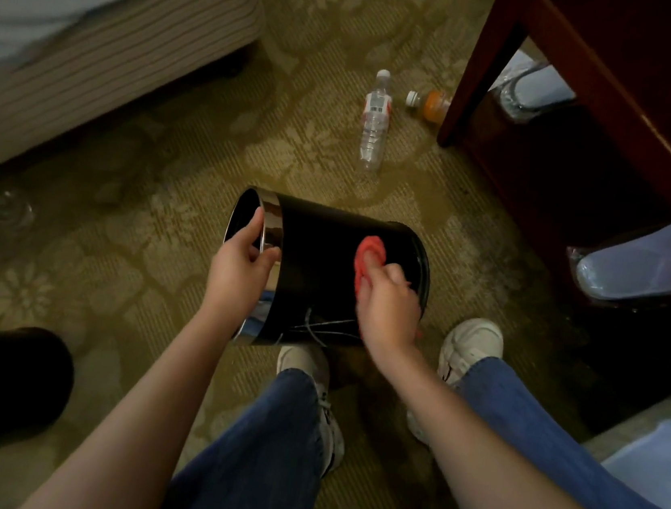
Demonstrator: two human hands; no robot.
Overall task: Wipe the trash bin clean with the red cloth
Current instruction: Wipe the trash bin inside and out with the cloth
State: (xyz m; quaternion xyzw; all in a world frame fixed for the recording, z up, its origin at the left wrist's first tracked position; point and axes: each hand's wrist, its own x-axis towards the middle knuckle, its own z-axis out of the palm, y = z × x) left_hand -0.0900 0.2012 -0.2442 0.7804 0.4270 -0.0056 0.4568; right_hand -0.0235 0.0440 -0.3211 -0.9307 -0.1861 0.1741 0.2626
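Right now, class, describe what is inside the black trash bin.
Part of the left hand, gripping the trash bin by its rim, reaches in. The inside is dark and faces sideways, so any contents are hidden.

**One head-worn camera, looking steeply down**

A single wide-angle camera sits on the person's head, facing forward and down along both forearms to the carpet [121,194]. It is close to the work. The trash bin [326,244] lies at mid-frame, with the left grip [239,268] on its rim and the right grip [387,303] on the red cloth [367,254]. The wide lens also takes in the bed [98,35] at upper left, dark wooden furniture [640,101] at upper right, and the person's shoes [471,343] below the bin
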